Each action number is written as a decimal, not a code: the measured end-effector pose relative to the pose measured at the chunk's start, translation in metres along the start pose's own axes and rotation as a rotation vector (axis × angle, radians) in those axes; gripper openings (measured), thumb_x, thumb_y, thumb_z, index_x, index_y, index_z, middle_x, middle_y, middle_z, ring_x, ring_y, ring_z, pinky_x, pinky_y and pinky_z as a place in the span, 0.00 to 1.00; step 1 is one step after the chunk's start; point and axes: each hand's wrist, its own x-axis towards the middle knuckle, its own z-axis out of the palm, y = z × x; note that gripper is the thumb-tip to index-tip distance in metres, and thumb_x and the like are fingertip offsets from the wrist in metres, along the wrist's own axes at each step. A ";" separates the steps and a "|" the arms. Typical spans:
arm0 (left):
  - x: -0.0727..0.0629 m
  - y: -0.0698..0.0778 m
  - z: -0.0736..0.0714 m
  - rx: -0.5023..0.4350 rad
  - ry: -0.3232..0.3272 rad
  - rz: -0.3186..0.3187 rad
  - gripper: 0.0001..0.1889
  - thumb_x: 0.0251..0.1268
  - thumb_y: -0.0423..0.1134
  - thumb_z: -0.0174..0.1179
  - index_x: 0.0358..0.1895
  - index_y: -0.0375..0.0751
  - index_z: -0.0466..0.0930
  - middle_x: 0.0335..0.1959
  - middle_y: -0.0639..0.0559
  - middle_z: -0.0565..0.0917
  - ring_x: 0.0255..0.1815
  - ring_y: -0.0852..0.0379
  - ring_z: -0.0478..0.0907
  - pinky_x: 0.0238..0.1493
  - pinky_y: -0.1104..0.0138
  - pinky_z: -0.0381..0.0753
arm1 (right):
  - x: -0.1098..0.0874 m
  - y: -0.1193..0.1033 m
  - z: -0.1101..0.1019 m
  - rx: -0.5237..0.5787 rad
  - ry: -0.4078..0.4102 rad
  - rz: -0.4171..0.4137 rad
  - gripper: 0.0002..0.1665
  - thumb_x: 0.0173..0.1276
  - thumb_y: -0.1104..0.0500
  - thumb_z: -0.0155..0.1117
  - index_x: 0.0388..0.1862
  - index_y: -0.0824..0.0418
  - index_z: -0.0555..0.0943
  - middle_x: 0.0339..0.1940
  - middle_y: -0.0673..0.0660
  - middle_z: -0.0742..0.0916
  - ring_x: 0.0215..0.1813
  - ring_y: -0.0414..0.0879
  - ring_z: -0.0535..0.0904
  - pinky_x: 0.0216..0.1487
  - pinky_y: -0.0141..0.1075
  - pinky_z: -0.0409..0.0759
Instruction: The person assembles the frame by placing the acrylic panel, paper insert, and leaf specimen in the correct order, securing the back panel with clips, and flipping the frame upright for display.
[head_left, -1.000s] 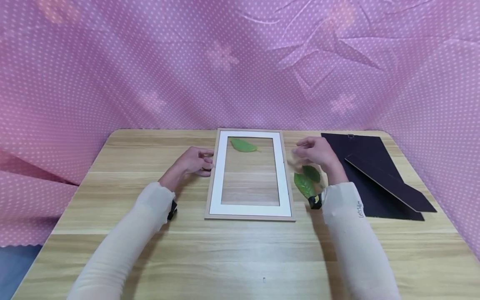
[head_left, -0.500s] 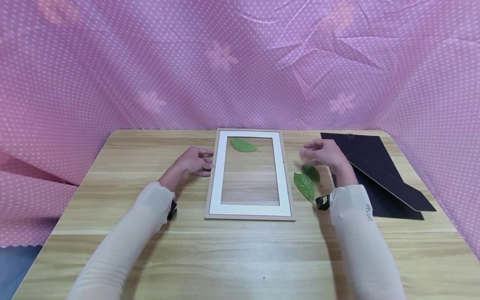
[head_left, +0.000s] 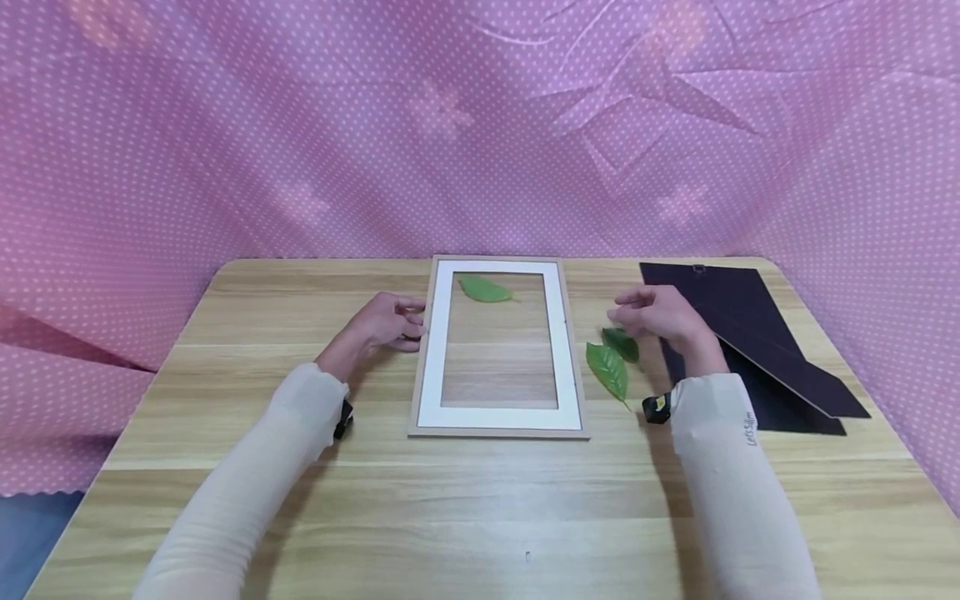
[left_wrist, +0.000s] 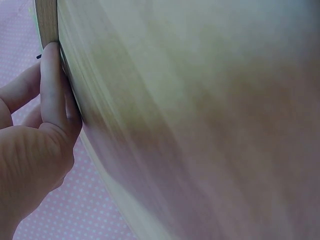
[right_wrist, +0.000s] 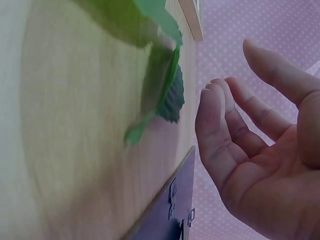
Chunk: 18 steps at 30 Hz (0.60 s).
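Note:
A picture frame (head_left: 498, 419) with a thin wooden border and a white mat lies flat on the table. One green leaf (head_left: 483, 288) shows inside its opening, near the far end. My left hand (head_left: 382, 321) rests against the frame's left side; in the left wrist view the straight thumb (left_wrist: 52, 85) touches the wooden edge (left_wrist: 47, 22). Right of the frame lie a larger leaf (head_left: 607, 371) and a darker leaf (head_left: 621, 343), close together. Above the darker one hovers my right hand (head_left: 660, 321), fingers loosely bent and holding nothing, apart from the leaves in the right wrist view.
A black backing board (head_left: 720, 292) lies at the right of the table, its stand leg (head_left: 795, 371) slanting over it and past its right edge. A pink dotted cloth (head_left: 480, 167) hangs behind the table. Black wrist cameras (head_left: 657, 408) sit at both cuffs.
My right hand has moved right and slightly nearer, away from the frame and toward the backing board. My left hand, the frame and the leaves stay as they were.

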 end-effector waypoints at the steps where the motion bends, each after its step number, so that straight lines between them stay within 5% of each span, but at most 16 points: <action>1: 0.000 0.000 0.000 0.002 0.001 0.000 0.33 0.67 0.19 0.59 0.75 0.31 0.64 0.49 0.38 0.74 0.40 0.53 0.81 0.48 0.63 0.90 | 0.000 0.001 -0.001 -0.003 0.002 0.001 0.33 0.72 0.55 0.68 0.68 0.72 0.72 0.58 0.70 0.81 0.48 0.58 0.85 0.58 0.51 0.85; 18: -0.001 0.000 0.000 0.030 0.005 0.002 0.32 0.67 0.19 0.59 0.75 0.32 0.65 0.47 0.39 0.75 0.38 0.54 0.82 0.46 0.62 0.91 | -0.010 0.015 -0.008 -0.027 -0.014 -0.031 0.28 0.72 0.58 0.67 0.63 0.75 0.74 0.54 0.68 0.84 0.47 0.51 0.84 0.52 0.45 0.88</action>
